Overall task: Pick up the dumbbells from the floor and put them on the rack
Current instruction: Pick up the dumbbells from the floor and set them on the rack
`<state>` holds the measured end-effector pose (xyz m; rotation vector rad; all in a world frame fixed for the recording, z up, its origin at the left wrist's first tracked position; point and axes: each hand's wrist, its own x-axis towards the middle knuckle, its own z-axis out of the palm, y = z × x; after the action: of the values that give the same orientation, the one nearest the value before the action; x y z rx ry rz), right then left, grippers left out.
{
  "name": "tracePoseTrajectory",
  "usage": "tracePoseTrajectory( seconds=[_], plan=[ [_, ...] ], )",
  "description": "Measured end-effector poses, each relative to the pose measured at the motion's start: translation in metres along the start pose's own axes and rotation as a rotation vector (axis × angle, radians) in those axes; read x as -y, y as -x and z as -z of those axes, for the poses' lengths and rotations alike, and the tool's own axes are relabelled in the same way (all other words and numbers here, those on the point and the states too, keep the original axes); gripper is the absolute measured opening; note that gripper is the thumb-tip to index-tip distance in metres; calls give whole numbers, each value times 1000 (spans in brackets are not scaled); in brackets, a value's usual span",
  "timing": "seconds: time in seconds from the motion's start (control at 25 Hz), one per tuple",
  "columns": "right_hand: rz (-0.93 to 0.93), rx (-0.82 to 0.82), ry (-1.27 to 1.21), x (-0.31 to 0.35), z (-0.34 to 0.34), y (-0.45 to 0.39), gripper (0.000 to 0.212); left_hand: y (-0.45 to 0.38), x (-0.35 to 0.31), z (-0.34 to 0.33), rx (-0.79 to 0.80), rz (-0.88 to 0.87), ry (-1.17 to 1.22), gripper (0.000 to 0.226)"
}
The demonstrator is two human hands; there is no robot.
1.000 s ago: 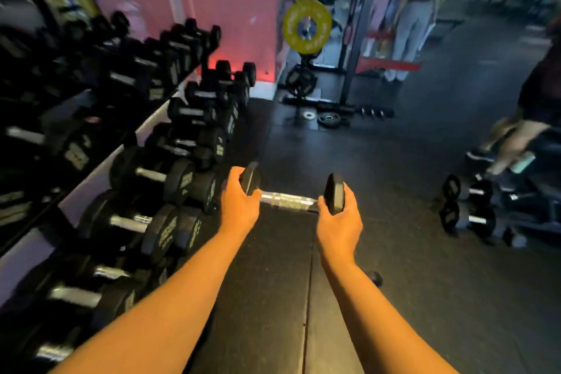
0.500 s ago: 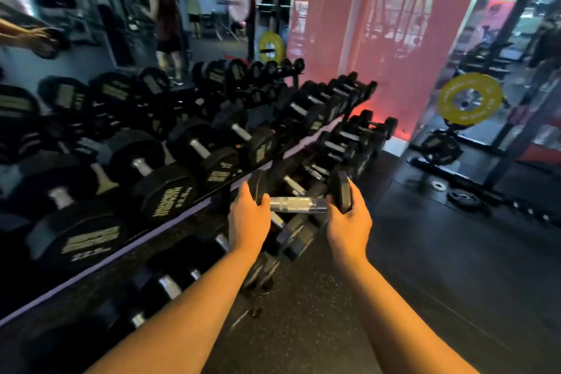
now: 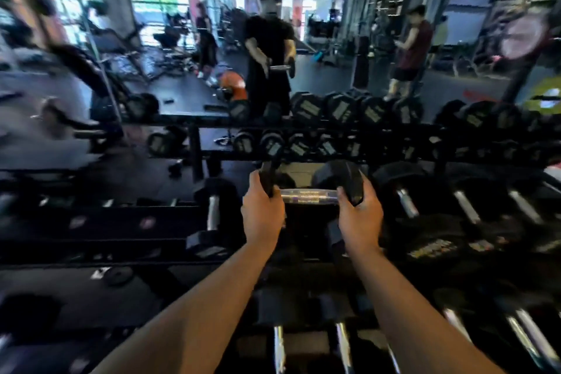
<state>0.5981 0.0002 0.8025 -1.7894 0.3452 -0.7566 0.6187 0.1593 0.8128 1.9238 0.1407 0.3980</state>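
Note:
I hold a black dumbbell [image 3: 309, 195] with a chrome handle level in front of me. My left hand [image 3: 262, 215] grips its left head and my right hand [image 3: 359, 218] grips its right head. It hangs over the upper shelf of the dumbbell rack [image 3: 127, 223], in a gap between a small dumbbell [image 3: 212, 215] on the left and several larger dumbbells [image 3: 406, 206] on the right. The shelf under the held dumbbell is hidden by my hands.
A mirror behind the rack reflects me, more dumbbells, benches and other people [image 3: 409, 48]. The rack's left part has bare shelf slots. A lower tier holds more dumbbells with chrome handles [image 3: 340, 343] close to my forearms.
I have turned left from looking along the rack to facing it and the mirror. The dumbbell stays in both hands and now hangs over the upper shelf.

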Motion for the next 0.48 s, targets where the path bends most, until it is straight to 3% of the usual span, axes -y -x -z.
tracePoseTrajectory(
  seconds=[0.48],
  plan=[
    [240, 673, -232, 74, -346, 32, 46, -134, 102, 205, -785, 296, -44, 28]
  ],
)
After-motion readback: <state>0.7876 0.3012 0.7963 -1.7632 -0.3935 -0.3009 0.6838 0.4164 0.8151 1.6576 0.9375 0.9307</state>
